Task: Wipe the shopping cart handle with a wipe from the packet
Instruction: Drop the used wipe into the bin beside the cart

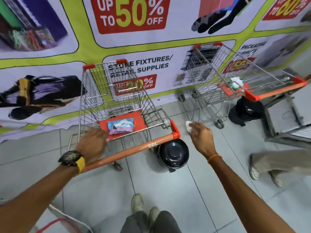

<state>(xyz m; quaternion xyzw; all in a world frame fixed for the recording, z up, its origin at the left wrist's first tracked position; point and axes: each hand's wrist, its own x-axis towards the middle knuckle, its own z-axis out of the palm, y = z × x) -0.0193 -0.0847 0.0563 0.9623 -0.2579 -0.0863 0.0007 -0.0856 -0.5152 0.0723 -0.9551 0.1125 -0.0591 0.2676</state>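
One wipe (pixel 188 126) out of the packet (pixel 121 127) already, bunched in the closed right hand (pixel 201 134), just off the right end of the handle (pixel 134 149) and not touching it. Packet lying on the red seat flap (pixel 139 122) in the cart (pixel 117 98). Left hand (pixel 94 140) spread flat, fingers apart, beside the packet, holding nothing. Wiping itself probably either finished or not begun; cannot tell which.

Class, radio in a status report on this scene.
Left hand open, over handle. Right hand clutches wipe, off the cart. Packet on child seat. Bin beneath handle.
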